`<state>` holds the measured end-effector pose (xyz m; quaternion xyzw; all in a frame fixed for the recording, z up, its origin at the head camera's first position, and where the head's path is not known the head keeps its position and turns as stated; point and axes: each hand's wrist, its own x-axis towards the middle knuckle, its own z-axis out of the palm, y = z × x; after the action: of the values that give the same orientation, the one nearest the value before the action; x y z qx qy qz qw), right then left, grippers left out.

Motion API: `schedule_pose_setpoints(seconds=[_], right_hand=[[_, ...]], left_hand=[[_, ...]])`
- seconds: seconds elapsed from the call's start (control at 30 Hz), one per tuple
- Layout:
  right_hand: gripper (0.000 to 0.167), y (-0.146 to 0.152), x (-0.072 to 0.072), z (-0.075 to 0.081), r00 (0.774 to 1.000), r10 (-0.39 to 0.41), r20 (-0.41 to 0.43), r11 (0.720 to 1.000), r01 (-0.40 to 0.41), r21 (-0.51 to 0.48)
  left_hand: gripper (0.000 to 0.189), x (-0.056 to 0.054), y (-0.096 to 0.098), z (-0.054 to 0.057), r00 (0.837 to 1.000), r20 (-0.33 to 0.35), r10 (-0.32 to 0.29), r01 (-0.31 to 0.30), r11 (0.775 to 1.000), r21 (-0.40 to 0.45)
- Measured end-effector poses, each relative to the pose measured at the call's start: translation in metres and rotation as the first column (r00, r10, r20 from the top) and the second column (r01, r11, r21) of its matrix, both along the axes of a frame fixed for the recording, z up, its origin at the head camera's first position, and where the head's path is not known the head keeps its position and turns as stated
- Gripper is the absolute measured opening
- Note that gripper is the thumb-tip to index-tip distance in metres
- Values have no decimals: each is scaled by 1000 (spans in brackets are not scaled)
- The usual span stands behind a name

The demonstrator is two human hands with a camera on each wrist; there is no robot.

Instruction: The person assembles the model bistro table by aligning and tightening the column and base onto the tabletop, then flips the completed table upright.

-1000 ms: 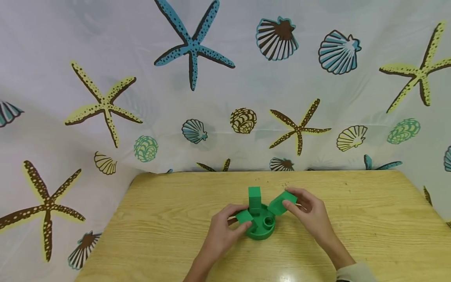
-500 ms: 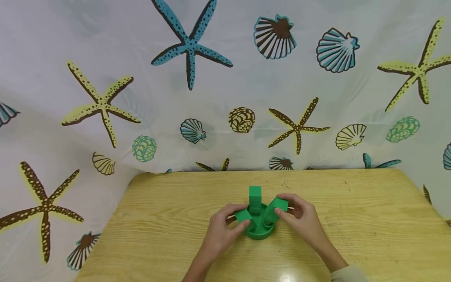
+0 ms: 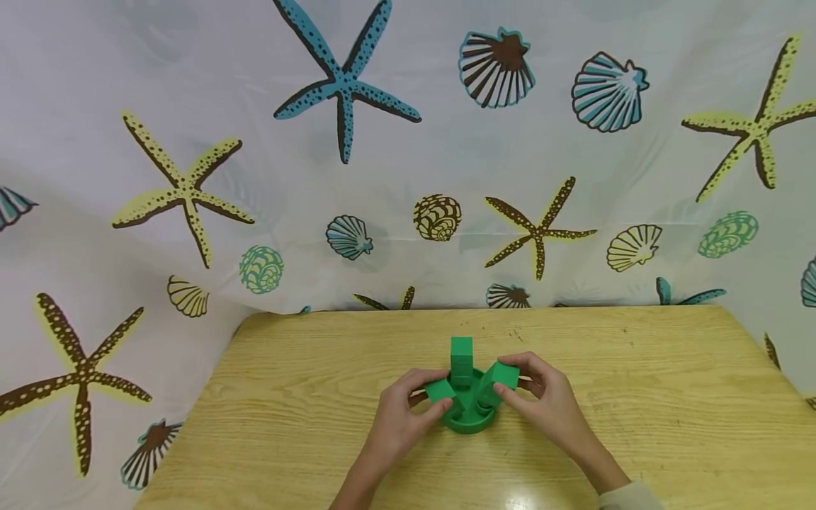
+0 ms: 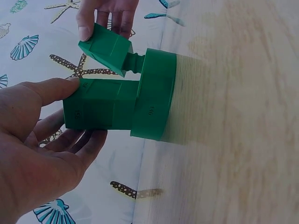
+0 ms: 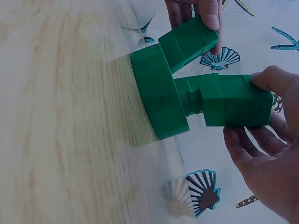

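Observation:
A round green base (image 3: 468, 425) with a raised rim stands on the wooden table. My left hand (image 3: 404, 414) grips a green block (image 3: 441, 391) between thumb and fingers; in the left wrist view this left block (image 4: 100, 105) reaches down to the base's rim. With my right hand (image 3: 548, 400) I hold a second green block (image 3: 500, 379), tilted over the base. A threaded green post (image 5: 190, 100) shows between this right block (image 5: 236, 100) and the base in the right wrist view. At the back of the base a third green block (image 3: 462, 358) stands upright, touched by neither hand.
The wooden table (image 3: 306, 397) stretches out on both sides of the base. Behind it and on the left hangs a pale curtain (image 3: 395, 156) printed with starfish and shells.
My right hand has moved left and brought its block from beside the base onto the threaded post, which was uncovered a second ago. My left hand has stayed on its block.

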<state>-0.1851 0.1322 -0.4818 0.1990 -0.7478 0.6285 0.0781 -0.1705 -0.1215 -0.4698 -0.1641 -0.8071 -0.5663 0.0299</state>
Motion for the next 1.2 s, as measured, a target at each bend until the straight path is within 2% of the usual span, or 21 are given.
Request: schedule_pose_setpoints(seconds=[0.23, 0.37, 0.47, 0.6, 0.73, 0.87, 1.2], right_hand=[[32, -4, 1, -3, 1000, 7, -12, 998, -7, 55], [37, -1, 1, -1, 999, 25, 29, 996, -27, 82], [41, 5, 0, 1, 990, 119, 72, 988, -126, 92], [43, 19, -1, 5, 955, 274, 116, 955, -284, 83], [40, 28, -2, 8, 937, 324, 131, 936, -337, 97], [37, 27, -3, 8, 945, 304, 120, 941, -317, 120], [28, 8, -2, 3, 982, 182, 43, 973, -186, 137]], left_hand=[[38, 1, 0, 0, 1000, 6, 7, -7, 1000, -1], [38, 1, 0, 0, 1000, 5, 8, -8, 1000, 4], [37, 1, 0, 0, 1000, 4, 10, -10, 1000, 9], [37, 1, 0, -1, 1000, 7, 8, -9, 1000, 16], [37, 1, 0, -1, 1000, 14, 8, -8, 1000, 18], [36, 0, 0, 0, 1000, 15, 11, -11, 1000, 23], [36, 0, 0, 0, 1000, 17, 11, -11, 1000, 28]])
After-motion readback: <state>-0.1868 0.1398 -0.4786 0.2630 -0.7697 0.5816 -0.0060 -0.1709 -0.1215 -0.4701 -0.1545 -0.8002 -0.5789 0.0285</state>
